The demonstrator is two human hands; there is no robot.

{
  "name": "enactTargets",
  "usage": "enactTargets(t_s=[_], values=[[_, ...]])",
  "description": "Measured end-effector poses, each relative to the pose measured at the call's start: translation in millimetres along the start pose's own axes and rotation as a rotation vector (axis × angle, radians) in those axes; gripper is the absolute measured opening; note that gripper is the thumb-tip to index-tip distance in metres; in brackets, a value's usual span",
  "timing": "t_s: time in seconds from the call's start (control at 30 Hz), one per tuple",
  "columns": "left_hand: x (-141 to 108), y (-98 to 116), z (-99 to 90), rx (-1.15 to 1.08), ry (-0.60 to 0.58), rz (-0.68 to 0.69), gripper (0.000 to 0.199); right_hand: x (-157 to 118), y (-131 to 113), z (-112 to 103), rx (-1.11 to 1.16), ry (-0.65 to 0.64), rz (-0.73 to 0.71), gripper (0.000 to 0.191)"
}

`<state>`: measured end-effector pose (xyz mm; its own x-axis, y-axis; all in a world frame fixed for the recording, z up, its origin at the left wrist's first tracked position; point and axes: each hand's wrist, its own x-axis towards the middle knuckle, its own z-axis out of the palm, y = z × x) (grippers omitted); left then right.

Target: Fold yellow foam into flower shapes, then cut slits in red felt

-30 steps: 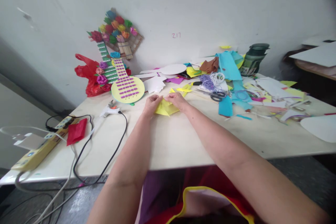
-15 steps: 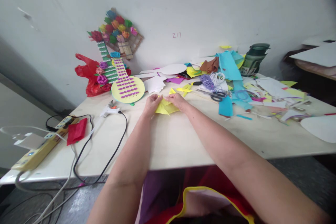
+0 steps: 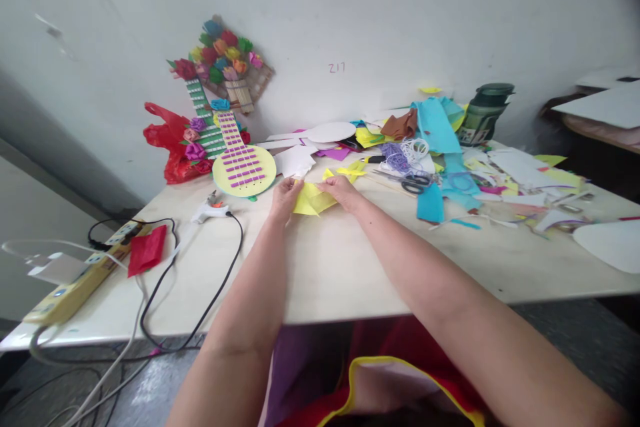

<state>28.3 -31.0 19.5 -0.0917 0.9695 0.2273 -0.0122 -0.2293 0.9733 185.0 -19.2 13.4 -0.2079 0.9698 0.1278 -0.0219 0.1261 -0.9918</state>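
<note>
You hold the yellow sheet (image 3: 313,203) between your two hands over the near middle of the desk (image 3: 340,273), straight ahead of you; whether its lower edge touches the surface, you cannot tell from here. Your left hand (image 3: 285,197) has its grip pinching the sheet's left side between thumb and fingers, while your right hand (image 3: 341,188) has its grip pinching the upper right side. The sheet is creased, with a corner pointing down toward you. Just beyond your right hand lie yellow strips (image 3: 354,169), and beyond your left hand are white paper pieces (image 3: 295,161). To the left of those, the yellow guitar-shaped craft (image 3: 244,173) leans upright, with purple bars across it. Nearer you on the left, a white glue gun (image 3: 210,212) rests on the desk with its black cable (image 3: 235,250) looping toward you. On your right, the scissors (image 3: 415,184) lie beside blue paper (image 3: 430,203).
</note>
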Motion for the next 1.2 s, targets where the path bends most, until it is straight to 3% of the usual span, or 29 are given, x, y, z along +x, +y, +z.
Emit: enactTargets(t_s=[0.57, 0.9, 1.03, 1.2], values=[[0.1, 0.0, 2.7, 0.019, 0.063, 0.026, 0.035, -0.1, -2.6, 1.2, -0.007, 0.104, -0.057, 0.034], [8.9, -6.1, -0.8, 0.072, 0.521, 0.146, 0.029, -2.1, -8.4, 3.6, 0.364, -0.103, 0.196, 0.043], [8.7, -7.3, 2.3, 0.081, 0.589, 0.133, 0.028, -6.2, -8.5, 14.0, 0.320, -0.202, 0.198, 0.035], [6.8, -8.0, 13.0, 0.012, 0.505, 0.111, 0.025, -6.7, -7.0, 21.5, 0.253, 0.010, 0.149, 0.019]])
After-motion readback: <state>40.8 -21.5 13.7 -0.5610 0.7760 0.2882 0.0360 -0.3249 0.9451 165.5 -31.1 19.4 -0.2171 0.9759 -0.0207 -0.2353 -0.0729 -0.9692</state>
